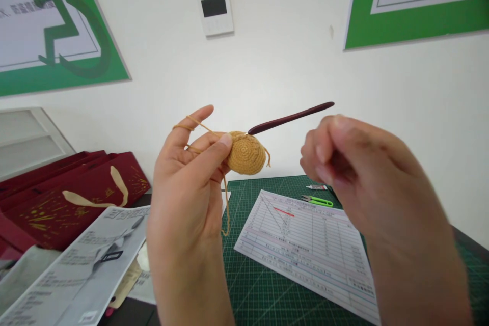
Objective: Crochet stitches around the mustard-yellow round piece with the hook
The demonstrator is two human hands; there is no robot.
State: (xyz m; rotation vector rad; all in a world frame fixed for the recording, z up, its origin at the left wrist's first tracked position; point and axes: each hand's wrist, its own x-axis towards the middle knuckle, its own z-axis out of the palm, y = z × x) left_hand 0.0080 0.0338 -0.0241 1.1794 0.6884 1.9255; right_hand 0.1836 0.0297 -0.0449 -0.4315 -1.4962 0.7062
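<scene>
My left hand (pixel 191 188) is raised in front of me and pinches a small round mustard-yellow crochet piece (pixel 246 154) between thumb and fingers. Yellow yarn (pixel 226 204) loops over its index finger and hangs down past the palm. A dark red crochet hook (pixel 291 117) sticks out of the piece's top edge and points up to the right. My right hand (pixel 355 173) hovers to the right of the piece, just below the hook's handle end and not touching it. Its fingers are curled together and slightly blurred, with nothing visible in them.
A green cutting mat (pixel 267 290) covers the table, with a printed chart sheet (pixel 309 244) on it. Green thread snips (pixel 317 200) and a small tube (pixel 316 187) lie behind the sheet. Printed papers (pixel 84 265) and dark red gift bags (pixel 69 193) sit at the left.
</scene>
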